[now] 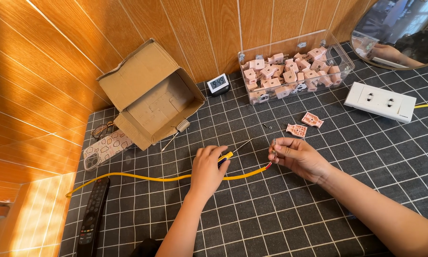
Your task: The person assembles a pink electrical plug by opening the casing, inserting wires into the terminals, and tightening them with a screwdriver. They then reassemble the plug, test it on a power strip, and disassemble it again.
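On the dark gridded tabletop, the left hand is closed around a yellow-handled screwdriver, and the right hand pinches the stripped end of a yellow cable. The cable looks light and limp, best gripped close to its end; the bare wire tips seem delicate. A remote control lies at the near left. Farther off sit two pink plug halves, an open cardboard box, a clear bin of plugs and a white socket strip, none blocking.
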